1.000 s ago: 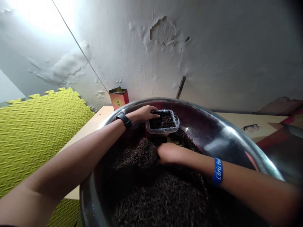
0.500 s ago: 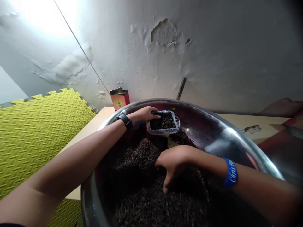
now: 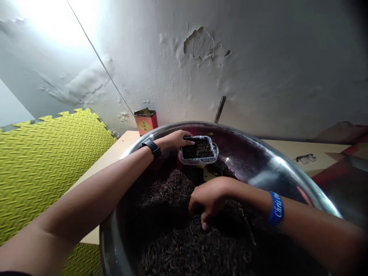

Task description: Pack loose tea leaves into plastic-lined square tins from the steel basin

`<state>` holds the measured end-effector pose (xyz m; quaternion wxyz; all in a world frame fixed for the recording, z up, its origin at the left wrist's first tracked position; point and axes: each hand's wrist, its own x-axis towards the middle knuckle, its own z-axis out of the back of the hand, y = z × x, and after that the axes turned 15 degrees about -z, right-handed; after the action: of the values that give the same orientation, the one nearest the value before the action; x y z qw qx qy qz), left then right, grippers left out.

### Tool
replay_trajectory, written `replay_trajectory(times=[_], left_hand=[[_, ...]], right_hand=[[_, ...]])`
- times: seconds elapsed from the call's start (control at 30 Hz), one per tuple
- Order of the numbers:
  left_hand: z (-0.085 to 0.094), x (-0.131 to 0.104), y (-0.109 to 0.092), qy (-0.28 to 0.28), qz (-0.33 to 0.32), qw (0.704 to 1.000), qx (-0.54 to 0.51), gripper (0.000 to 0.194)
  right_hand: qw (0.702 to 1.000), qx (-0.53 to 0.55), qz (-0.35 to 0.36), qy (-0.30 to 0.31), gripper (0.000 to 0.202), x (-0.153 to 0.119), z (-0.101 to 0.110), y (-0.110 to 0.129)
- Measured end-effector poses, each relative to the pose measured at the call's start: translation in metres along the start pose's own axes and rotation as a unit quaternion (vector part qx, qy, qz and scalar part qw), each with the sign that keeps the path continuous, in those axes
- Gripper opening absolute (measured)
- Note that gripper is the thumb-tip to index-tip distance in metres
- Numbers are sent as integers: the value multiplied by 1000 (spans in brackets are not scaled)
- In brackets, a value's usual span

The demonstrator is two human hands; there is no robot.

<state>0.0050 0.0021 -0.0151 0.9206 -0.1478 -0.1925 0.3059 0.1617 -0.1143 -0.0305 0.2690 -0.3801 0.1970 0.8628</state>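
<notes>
A large shiny metal basin (image 3: 290, 163) holds a deep heap of dark, twisted tea leaves (image 3: 195, 249). At its far side, my left hand (image 3: 179, 139) grips the left edge of a tea tin (image 3: 198, 161), thumb over the rim. The tin has a clear plastic bag folded over its mouth, shows some red on its side and is filled with leaves almost to the top. My right hand (image 3: 208, 197) is down at the leaves in front of the tin, fingers curled and thumb drawn in. Its fingertips are partly hidden, with leaves around them.
Behind the basin's left rim, another red tea tin (image 3: 146, 123), its lid tilted in the mouth, stands on a pale tabletop (image 3: 128, 138). Glasses (image 3: 305, 158) lie on the right. Yellow foam mat (image 3: 51, 168) is at left. A peeling wall (image 3: 258, 76) closes off the back.
My right hand's fingers and thumb have drawn closer together in the leaves, with the wrist shifted slightly left. My left hand and the tin it holds have stayed in place.
</notes>
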Motion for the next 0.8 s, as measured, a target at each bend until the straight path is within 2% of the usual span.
replay_trajectory(times=[0.17, 0.33, 0.4, 0.5, 0.6, 0.7, 0.73, 0.8], left_hand=[[3, -1, -4, -5, 11, 1000, -20, 43], [1, 0, 1, -23, -4, 1000, -16, 46], [2, 1, 4, -27, 6, 1000, -4, 50], [5, 2, 8, -24, 48, 999, 2, 52], [9, 3, 12, -11, 88, 996, -10, 52], [12, 0, 15, 10, 135, 990, -43, 56], [12, -2, 15, 18, 157, 986, -58, 58], [12, -6, 13, 32, 198, 975, -99, 64]], right_hand=[[999, 43, 19, -20, 46, -2, 0, -4], [992, 112, 16, -58, 43, -15, 11, -7], [986, 141, 11, -93, 42, -25, 17, -9], [965, 181, 4, -190, 36, -39, 28, -17], [913, 232, -38, -333, 27, -46, 36, -29], [826, 267, -107, -486, 25, -38, 38, -43], [801, 262, -120, -525, 27, -33, 38, -47], [778, 233, -121, -571, 33, -23, 36, -55]])
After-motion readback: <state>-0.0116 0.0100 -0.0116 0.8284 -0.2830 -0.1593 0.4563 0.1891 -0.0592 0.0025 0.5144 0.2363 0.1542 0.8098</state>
